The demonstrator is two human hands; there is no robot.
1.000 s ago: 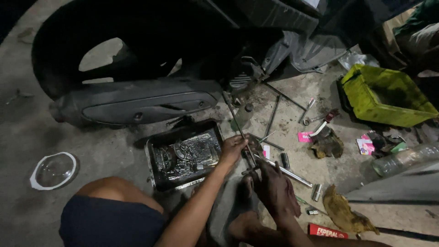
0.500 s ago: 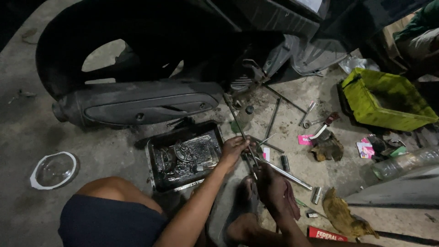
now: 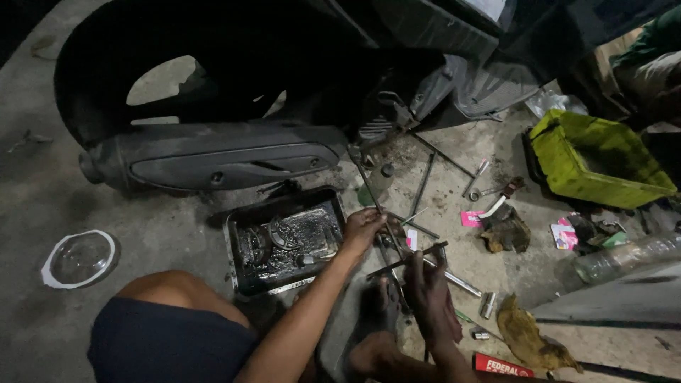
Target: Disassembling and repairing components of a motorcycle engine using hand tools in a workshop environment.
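Grip: right hand (image 3: 430, 294) is closed around a T-handle wrench (image 3: 406, 259); left hand (image 3: 363, 228) curls over tools beside the oily parts tray (image 3: 241, 230). Keep the shaft square, steadying near its tip.

Dark scooter rear wheel (image 3: 92, 78) and black exhaust muffler (image 3: 213, 159) at top, on a stained concrete floor (image 3: 42, 198). Greasy black metal tray (image 3: 245, 280) of oily parts below the muffler; round clear lid (image 3: 79, 259) well to its left. On the right: lime-green plastic bin (image 3: 599, 159), clear plastic bottle (image 3: 624, 257) lying on its side, dirty brown rag (image 3: 505, 230), crumpled yellowish rag (image 3: 528, 337), pink packets (image 3: 564, 236), small sockets (image 3: 488, 305), red box (image 3: 502, 367) at bottom edge.
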